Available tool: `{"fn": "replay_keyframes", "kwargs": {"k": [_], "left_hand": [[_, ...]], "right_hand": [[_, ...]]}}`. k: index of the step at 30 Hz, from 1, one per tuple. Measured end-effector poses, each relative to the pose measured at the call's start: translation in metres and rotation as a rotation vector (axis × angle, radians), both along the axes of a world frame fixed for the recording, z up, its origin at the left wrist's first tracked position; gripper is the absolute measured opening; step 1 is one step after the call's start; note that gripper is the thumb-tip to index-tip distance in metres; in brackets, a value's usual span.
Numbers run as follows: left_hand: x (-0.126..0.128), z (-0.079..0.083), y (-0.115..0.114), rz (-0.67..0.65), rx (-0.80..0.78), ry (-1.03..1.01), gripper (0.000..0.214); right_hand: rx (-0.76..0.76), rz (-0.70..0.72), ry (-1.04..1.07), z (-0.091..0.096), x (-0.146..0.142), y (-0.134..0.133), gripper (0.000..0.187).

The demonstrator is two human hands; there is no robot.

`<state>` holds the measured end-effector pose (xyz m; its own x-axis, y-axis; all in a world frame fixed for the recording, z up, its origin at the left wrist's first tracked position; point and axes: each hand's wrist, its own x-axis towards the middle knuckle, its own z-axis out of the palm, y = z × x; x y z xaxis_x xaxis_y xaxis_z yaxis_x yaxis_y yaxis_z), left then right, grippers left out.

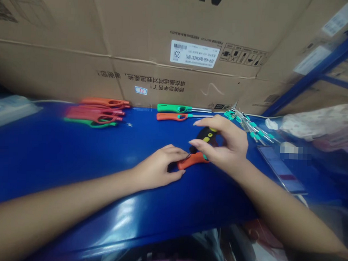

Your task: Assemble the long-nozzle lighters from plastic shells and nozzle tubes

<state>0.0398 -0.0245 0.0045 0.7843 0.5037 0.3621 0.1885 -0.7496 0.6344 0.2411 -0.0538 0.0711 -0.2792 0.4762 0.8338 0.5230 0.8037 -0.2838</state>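
My left hand (168, 164) is closed on the rear end of an orange gas lighter (193, 160) lying on the blue table, its thumb on the near side and fingers on the far side. Just above the lighter, my right hand (223, 141) curls round a stubby black-and-yellow hand tool (207, 136). The tool's tip is hidden, so its exact kind cannot be made out. Part of the lighter's turquoise trigger shows by my right thumb; its front end is behind that hand. Beyond the hands, a green lighter (173, 108) and another orange lighter (170, 116) with metal barrels lie side by side.
Several red, orange and green lighter casings (94, 113) are piled at the back left. Metal tubes with turquoise parts (252, 129) lie at the back right, near a phone (282, 170) and a plastic bag (314, 120). A large cardboard box (151, 38) stands behind the blue table (61, 153).
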Motion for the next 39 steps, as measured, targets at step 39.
{"fn": "replay_keyframes", "kwargs": {"k": [39], "left_hand": [[-0.002,0.004,-0.002,-0.016,0.025,0.018,0.037]], "right_hand": [[-0.190,0.030,0.083,0.004,0.001,-0.002,0.030]]}}
